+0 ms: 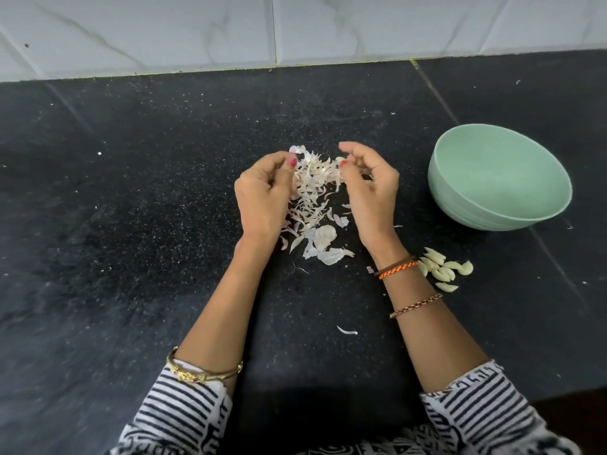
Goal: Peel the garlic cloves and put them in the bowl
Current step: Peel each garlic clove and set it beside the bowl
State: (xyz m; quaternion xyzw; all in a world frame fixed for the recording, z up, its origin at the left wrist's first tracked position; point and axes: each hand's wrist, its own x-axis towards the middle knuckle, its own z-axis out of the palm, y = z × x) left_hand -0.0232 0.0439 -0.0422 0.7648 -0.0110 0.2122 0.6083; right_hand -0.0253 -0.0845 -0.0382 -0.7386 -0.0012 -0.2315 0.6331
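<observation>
Judging by their look, the cloves [443, 269] are small, light and firm, smooth once bare and likely slippery, so a pinch across the thick middle should serve best; they lie peeled in a heap on the bench [131, 224], just beside the right wrist, near the bowl [499, 178] but not in it; the skins [312, 198] are thin and papery; left hand [262, 195] and right hand [371, 185] hover over them with curled fingers, and I cannot tell what each grip holds; behind stands a marbled tile wall [197, 31].
</observation>
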